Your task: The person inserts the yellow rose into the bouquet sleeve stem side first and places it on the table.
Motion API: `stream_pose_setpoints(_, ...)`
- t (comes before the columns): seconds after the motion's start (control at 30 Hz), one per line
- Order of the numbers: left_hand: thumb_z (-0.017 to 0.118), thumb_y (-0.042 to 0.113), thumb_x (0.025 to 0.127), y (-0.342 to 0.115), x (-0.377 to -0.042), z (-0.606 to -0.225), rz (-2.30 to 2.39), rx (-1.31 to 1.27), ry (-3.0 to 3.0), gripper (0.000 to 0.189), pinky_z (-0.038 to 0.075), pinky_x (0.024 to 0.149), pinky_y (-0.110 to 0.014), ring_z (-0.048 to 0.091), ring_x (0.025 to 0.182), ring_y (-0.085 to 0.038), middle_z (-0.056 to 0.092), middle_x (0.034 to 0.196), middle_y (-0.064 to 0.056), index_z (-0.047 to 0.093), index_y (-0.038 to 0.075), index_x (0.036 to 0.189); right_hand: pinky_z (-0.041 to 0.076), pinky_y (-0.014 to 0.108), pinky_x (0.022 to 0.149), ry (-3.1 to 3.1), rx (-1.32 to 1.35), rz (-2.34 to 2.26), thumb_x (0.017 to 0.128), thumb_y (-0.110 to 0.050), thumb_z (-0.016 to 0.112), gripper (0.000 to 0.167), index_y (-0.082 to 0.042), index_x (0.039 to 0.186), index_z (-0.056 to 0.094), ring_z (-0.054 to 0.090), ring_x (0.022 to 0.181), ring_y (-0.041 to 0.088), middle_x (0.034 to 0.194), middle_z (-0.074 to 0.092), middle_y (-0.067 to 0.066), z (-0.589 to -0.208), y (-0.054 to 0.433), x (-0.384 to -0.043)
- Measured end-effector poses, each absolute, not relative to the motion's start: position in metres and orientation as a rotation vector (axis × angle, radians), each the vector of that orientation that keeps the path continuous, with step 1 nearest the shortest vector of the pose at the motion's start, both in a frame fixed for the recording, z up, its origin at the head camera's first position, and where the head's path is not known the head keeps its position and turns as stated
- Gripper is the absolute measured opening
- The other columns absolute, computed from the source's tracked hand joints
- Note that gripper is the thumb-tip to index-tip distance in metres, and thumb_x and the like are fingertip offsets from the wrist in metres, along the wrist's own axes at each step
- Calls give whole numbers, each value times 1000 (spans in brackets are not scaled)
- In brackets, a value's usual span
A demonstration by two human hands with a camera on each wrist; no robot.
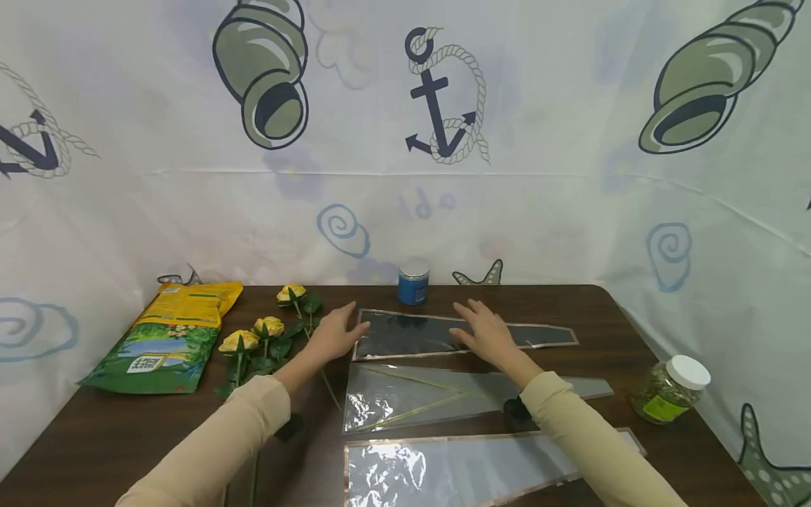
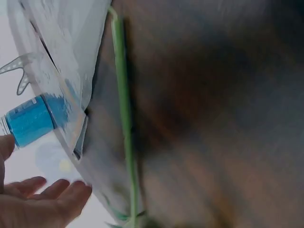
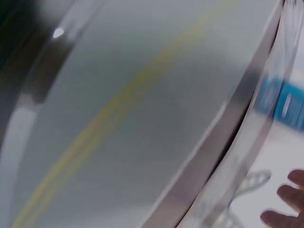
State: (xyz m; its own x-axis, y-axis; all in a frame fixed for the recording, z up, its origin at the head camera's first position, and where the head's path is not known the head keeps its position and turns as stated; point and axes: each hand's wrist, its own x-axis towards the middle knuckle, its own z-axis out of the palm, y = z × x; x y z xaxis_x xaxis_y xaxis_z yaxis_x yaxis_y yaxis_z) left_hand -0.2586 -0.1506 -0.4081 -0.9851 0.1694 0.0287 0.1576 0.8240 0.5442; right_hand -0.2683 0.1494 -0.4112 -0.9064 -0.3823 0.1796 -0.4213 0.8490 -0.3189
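Note:
My left hand (image 1: 332, 334), fingers spread, is by the left end of a dark, clear-wrapped flat sheet with a copper-coloured border (image 1: 399, 336). Over the middle of that same sheet my right hand (image 1: 486, 334) hovers with loosely extended fingers. Neither hand grips anything. Nearer to me lies a grey tapering sheet with thin gold lines (image 1: 405, 394), and below it a pale sheet with a copper-coloured border (image 1: 456, 461). The right wrist view shows the gold-lined sheet (image 3: 142, 114) large and blurred. A green stem (image 2: 124, 95) lies beneath the left wrist.
Yellow roses (image 1: 269, 326) with long stems lie left of the sheets. A yellow-green bag (image 1: 167, 338) rests at the far left. Behind the dark sheet stands a blue jar (image 1: 413, 285). To the right, a white-lidded jar (image 1: 671, 391) is tilted in this view.

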Motion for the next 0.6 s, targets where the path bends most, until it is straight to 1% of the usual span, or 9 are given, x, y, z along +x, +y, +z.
stream_pose_setpoints(0.07, 49, 28, 98, -154, -255, -411, 1046, 190, 2876, 60, 37, 100, -56, 38, 128, -45, 38, 141, -29, 30, -7, 143, 39, 57, 98, -2899, 750, 586, 91, -27, 63, 54, -4, 138, 46, 42, 128, 41, 141, 41, 26, -412, 135, -269)
stream_pose_setpoints(0.13, 48, 28, 99, -156, -251, -413, 1178, 88, 2769, 58, 38, 100, -55, 38, 128, -44, 38, 141, -29, 31, -7, 142, 43, 52, 96, -2894, 857, 629, 91, -24, 63, 51, -3, 136, 49, 47, 124, 39, 138, 45, 24, -414, 121, -270)
stream_pose_setpoints(0.23, 46, 25, 100, -158, -247, -415, 1391, -47, 2571, 57, 40, 100, -52, 40, 127, -44, 33, 144, -29, 27, -7, 143, 42, 49, 99, -2907, 970, 672, 91, -21, 63, 48, -2, 134, 51, 48, 124, 37, 137, 47, 22, -417, 102, -273)
stream_pose_setpoints(0.33, 44, 19, 101, -159, -245, -417, 1575, -133, 2402, 55, 42, 100, -49, 42, 126, -44, 29, 145, -30, 25, -9, 143, 41, 48, 100, -2941, 1014, 673, 91, -21, 63, 47, -4, 133, 52, 48, 125, 36, 138, 48, 21, -421, 88, -276)
stream_pose_setpoints(0.4, 42, 16, 101, -159, -244, -418, 1661, -168, 2306, 53, 41, 100, -48, 40, 127, -46, 27, 145, -31, 23, -11, 143, 42, 47, 99, -2968, 1021, 656, 91, -21, 63, 47, -5, 133, 52, 48, 125, 36, 138, 47, 21, -425, 81, -277)
stream_pose_setpoints(0.53, 40, 10, 102, -161, -244, -417, 1728, -207, 2213, 50, 39, 102, -48, 37, 129, -46, 28, 143, -34, 22, -14, 141, 42, 49, 99, -3017, 1024, 597, 90, -23, 64, 48, -6, 134, 52, 47, 126, 36, 139, 46, 20, -430, 72, -279)
stream_pose_setpoints(0.6, 39, 9, 102, -162, -244, -416, 1729, -222, 2202, 48, 40, 101, -48, 38, 128, -45, 31, 142, -34, 23, -14, 141, 41, 49, 100, -3031, 1016, 577, 90, -23, 64, 48, -7, 134, 52, 46, 127, 36, 140, 46, 20, -430, 68, -280)
